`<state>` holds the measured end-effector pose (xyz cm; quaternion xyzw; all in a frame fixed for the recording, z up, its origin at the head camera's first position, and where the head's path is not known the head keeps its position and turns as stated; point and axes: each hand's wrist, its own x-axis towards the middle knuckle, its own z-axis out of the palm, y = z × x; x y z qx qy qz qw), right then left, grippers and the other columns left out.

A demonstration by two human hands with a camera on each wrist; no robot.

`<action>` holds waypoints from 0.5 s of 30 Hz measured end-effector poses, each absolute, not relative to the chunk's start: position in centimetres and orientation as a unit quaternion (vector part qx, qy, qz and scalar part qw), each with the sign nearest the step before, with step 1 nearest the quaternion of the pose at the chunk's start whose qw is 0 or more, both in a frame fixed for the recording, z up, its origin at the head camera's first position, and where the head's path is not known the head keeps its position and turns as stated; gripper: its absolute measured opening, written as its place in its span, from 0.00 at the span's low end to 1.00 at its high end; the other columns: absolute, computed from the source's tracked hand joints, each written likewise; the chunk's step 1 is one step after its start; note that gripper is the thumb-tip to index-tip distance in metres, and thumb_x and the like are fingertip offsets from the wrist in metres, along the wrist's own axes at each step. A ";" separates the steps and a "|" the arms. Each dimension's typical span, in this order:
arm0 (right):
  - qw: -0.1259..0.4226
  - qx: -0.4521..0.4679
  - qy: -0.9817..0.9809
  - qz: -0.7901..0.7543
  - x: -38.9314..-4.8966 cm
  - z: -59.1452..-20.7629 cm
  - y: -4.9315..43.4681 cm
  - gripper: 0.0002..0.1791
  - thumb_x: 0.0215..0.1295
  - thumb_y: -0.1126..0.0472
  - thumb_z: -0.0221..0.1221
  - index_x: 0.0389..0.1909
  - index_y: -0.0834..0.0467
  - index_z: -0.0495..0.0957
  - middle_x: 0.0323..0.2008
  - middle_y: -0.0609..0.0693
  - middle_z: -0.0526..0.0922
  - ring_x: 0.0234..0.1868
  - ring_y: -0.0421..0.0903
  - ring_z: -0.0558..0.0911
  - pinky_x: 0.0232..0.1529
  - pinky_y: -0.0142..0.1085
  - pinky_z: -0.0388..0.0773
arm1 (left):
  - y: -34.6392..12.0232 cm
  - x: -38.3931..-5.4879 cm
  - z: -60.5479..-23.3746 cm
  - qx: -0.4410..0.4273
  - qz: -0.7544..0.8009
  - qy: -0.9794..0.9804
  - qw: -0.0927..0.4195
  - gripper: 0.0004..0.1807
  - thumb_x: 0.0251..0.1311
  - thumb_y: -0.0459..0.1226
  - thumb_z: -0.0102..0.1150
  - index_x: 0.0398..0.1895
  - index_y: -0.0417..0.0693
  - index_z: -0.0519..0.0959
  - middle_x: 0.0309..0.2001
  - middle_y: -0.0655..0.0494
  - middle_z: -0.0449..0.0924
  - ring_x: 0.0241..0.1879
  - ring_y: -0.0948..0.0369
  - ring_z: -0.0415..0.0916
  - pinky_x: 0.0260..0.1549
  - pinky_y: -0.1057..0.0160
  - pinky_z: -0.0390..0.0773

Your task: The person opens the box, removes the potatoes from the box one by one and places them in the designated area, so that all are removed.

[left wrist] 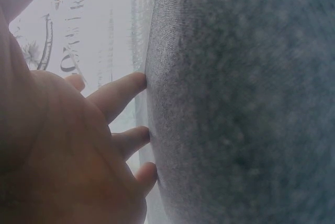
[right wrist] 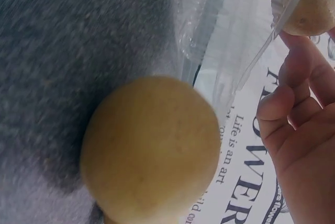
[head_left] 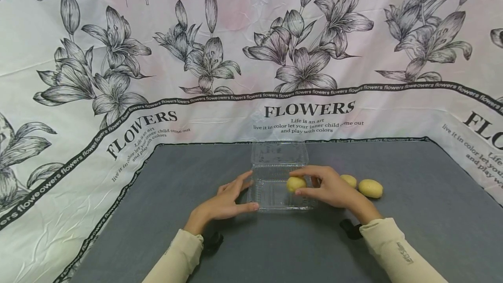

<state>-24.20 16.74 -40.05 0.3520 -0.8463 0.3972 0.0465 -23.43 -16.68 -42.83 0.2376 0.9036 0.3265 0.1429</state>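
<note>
My right hand [head_left: 333, 188] pinches a yellow potato [head_left: 295, 184] between thumb and fingers, above the right part of a clear plastic clamshell box [head_left: 271, 208]. The box stands with its lid [head_left: 280, 153] raised toward the back. In the right wrist view the held potato [right wrist: 313, 12] shows at the upper right, partly behind the box's clear edge. At the box's left side, my left hand [head_left: 225, 203] is spread, thumb near the front corner and fingers along the wall. The left wrist view shows its fingertips [left wrist: 137, 81] at the table surface beside the clear wall.
Two more potatoes lie right of the box, one [head_left: 370, 188] in full view and one [head_left: 348, 181] partly behind my right hand. Flower-printed cloth [head_left: 220, 121] hangs behind the grey table [head_left: 283, 248]. Dark wrist cameras [head_left: 351, 229] sit under both wrists.
</note>
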 end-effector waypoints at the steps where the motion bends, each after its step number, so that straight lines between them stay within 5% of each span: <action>1: 0.047 0.350 -0.847 0.397 -24.2 -40.1 16.9 0.25 0.60 0.55 0.73 0.60 0.52 0.83 0.39 0.41 0.84 0.22 0.35 0.70 0.24 0.32 0.71 | -16.7 -23.4 -42.8 0.238 0.327 0.903 0.143 0.56 0.62 0.68 0.57 0.83 0.70 0.36 0.80 0.60 0.56 0.83 0.50 0.40 0.73 0.36 0.42; 15: 0.074 0.326 -0.856 0.395 -23.5 -40.2 18.1 0.25 0.57 0.57 0.74 0.57 0.52 0.84 0.32 0.42 0.81 0.22 0.36 0.70 0.23 0.31 0.70 | -16.8 -23.5 -43.0 0.244 0.326 0.902 0.142 0.56 0.62 0.68 0.57 0.83 0.69 0.35 0.80 0.59 0.56 0.83 0.49 0.40 0.73 0.36 0.42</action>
